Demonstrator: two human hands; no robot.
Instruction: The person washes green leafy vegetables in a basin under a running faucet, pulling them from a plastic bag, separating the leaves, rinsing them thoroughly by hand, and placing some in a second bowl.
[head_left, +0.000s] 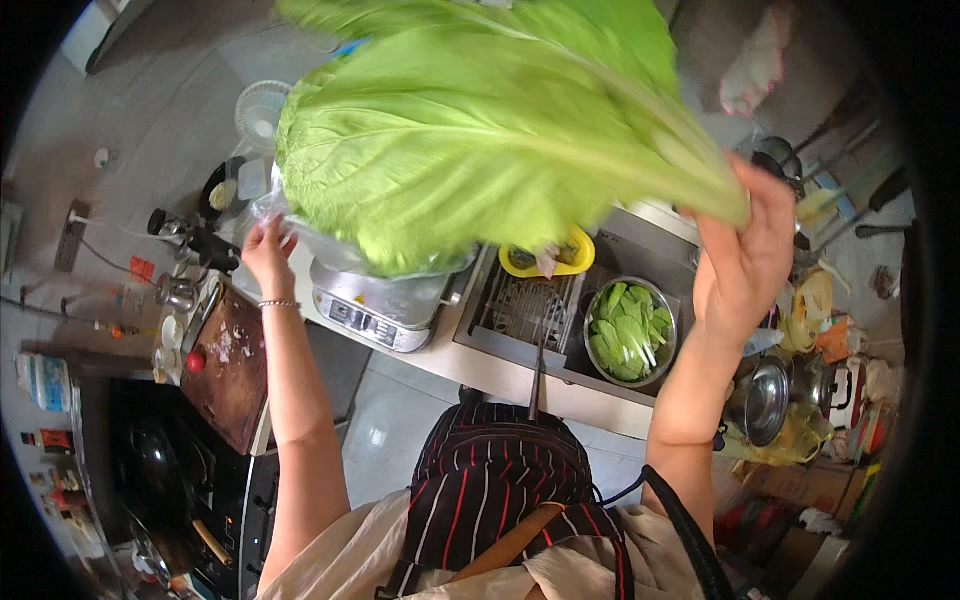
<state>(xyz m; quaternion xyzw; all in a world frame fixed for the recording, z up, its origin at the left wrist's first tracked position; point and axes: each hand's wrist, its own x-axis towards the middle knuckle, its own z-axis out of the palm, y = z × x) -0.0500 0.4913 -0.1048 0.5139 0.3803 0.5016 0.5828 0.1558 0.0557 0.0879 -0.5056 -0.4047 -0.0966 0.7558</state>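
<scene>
Large green leaves of a leafy vegetable (450, 142) spread across the upper middle, blurred at their edges. My right hand (750, 232) grips them by the pale stalk end at the right. At the left, my left hand (270, 251) pinches a clear plastic bag (276, 202), whose film runs behind and below the leaves. Beneath the bag stands a silver appliance with a control panel (375, 307). A metal bowl (673, 341) of cut green leaves (628, 330) rests in the sink (480, 330), near a yellow strainer basket (583, 262) at the sink's back.
A wooden cutting board (232, 382) with chopped white bits, a cleaver (202, 319) and a small red item (196, 362) lies at left, beside a black stove (217, 465). Pots and a metal basin (763, 401) crowd the right side.
</scene>
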